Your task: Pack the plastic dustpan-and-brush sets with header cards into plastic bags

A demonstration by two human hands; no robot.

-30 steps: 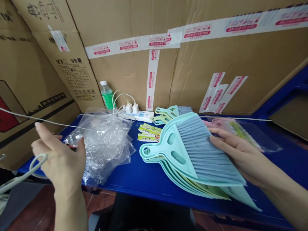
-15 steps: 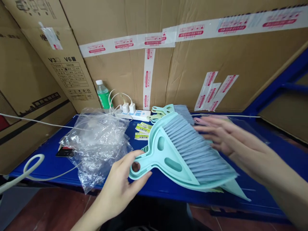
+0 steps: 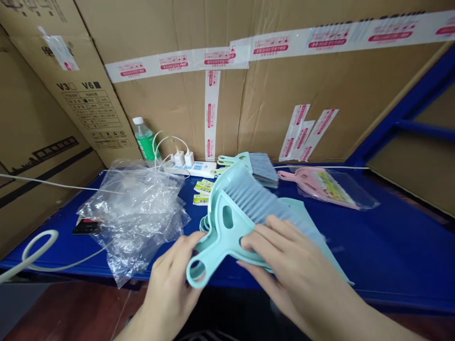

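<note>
A light teal hand brush (image 3: 232, 237) with grey-blue bristles lies over a matching dustpan (image 3: 213, 192), both tilted above the table's front edge. My left hand (image 3: 172, 279) is closed at the handle end, gripping the dustpan; its fingertips are partly hidden behind the brush handle. Across the lower side of the brush, my right hand (image 3: 287, 260) is closed, fingers on top by the oval hole and thumb underneath. Another teal dustpan (image 3: 295, 206) shows on the table behind the right hand, largely covered.
Clear plastic bags (image 3: 138, 218) are heaped at the left. Behind are a green-labelled bottle (image 3: 145, 139), a power strip (image 3: 199, 168) with chargers, yellow-green label cards (image 3: 202, 192) and more brushes (image 3: 263, 168). A bagged pink dustpan set (image 3: 320, 184) lies at the right rear.
My right hand has come in from the right and taken hold of the brush. The brush handle has shifted slightly against the dustpan. The pink set is uncovered, and the view has turned slightly right.
</note>
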